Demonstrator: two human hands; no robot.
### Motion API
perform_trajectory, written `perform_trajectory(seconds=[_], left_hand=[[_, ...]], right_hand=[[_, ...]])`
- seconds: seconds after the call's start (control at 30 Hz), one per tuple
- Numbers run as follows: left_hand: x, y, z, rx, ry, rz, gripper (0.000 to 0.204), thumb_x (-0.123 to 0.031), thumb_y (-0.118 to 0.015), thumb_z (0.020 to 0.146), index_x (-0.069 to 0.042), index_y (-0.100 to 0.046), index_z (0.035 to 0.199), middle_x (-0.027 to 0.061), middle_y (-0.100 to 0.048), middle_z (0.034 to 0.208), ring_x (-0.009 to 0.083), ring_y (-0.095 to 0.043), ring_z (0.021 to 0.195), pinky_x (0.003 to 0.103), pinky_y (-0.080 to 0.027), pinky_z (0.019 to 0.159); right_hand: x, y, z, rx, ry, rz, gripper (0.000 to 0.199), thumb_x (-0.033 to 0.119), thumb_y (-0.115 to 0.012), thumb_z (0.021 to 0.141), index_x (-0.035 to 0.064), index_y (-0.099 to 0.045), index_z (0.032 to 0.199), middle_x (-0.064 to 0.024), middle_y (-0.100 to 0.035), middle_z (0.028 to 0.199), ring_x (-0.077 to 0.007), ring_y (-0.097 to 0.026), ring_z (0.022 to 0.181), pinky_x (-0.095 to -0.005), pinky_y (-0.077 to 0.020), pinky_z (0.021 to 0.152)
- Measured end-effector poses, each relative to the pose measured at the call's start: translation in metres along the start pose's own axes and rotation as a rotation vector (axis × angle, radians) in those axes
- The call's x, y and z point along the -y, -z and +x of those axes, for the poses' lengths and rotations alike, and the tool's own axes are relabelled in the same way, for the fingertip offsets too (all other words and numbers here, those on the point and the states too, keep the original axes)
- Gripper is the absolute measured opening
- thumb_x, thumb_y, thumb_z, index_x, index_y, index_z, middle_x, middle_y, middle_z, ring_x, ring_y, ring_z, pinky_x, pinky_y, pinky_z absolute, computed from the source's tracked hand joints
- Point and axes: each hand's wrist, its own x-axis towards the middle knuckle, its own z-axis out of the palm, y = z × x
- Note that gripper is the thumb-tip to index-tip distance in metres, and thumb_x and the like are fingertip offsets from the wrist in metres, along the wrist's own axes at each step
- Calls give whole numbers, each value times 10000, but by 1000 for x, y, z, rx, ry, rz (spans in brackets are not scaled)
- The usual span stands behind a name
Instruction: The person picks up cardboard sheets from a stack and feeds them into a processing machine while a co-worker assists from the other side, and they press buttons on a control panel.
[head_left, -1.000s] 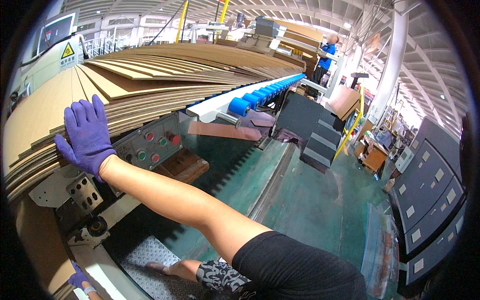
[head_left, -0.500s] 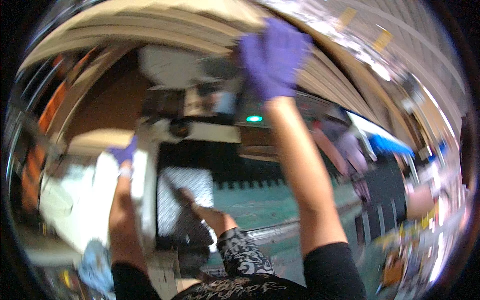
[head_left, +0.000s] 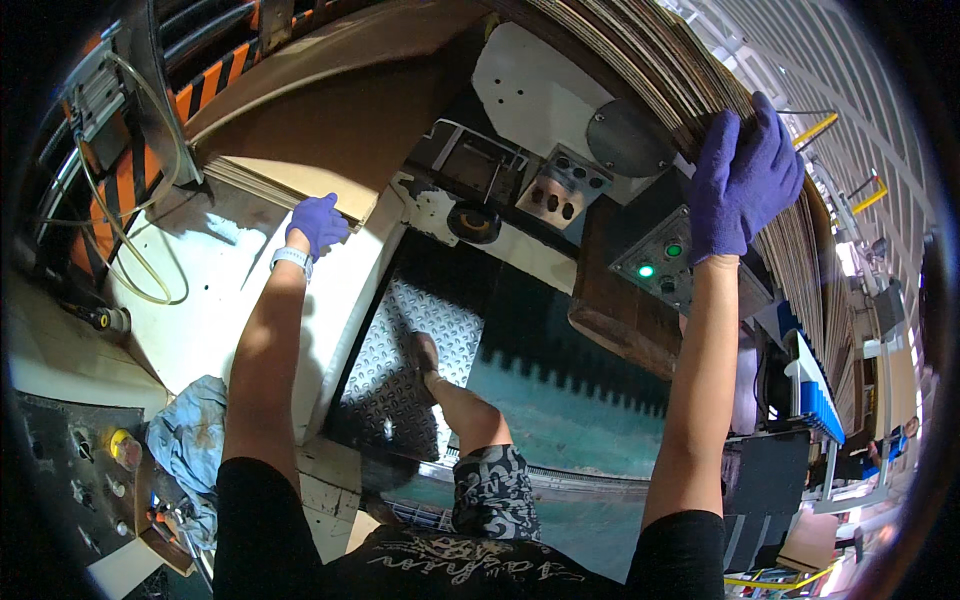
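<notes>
I wear a purple glove on each hand. My left hand point(head_left: 318, 225) rests at the end of a low pile of flat cardboard point(head_left: 290, 180) on the white machine table, its fingers extended and slightly apart. Up at the right, my right hand point(head_left: 745, 190) reaches onto a long, thick stack of cardboard sheets point(head_left: 665, 60). Its thumb and fingers straddle the sheets' edges, gripping them; the fingertips are partly hidden among the sheets.
Beside the right forearm sits a control box with a lit green button point(head_left: 646, 271). A metal tread plate point(head_left: 400, 340) lies below, with my foot on it. A blue rag point(head_left: 190, 440) and tools lie lower left. Orange-and-black striped bars point(head_left: 215, 80) stand at upper left.
My view has swung and sharpened. The right hand appears farther right along the cardboard stack. My left hand stays by the white table's cardboard, now appearing higher and farther right.
</notes>
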Motion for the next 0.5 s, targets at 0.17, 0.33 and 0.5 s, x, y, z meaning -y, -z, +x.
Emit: perform_trajectory(seconds=[0.17,0.33,0.5], left_hand=[[3,105,50,292,-932,796,184,-227,-591,857,-76,-537,945,170,-651,844,313,-635,703,389,-511,539],[23,13,15,301,-87,-412,202,-264,-448,988,-119,-584,956,-24,-509,700,93,-460,556,208,-382,496],[-13,-34,-9,256,-476,-19,198,-251,-512,943,-59,-559,958,30,-522,707,115,-460,583,223,-352,502]], right_hand=[[23,21,-17,-90,-7,639,532,160,-634,801,-6,-494,1287,-209,-489,1279,-348,-444,1210,-460,-298,1055],[-45,82,-110,565,58,368,536,247,-691,769,13,-521,1220,-185,-538,1197,-364,-489,1136,-460,-361,999],[-63,53,-134,682,20,148,684,376,-738,759,-20,-450,1236,-217,-508,1083,-387,-473,1032,-487,-365,925]])
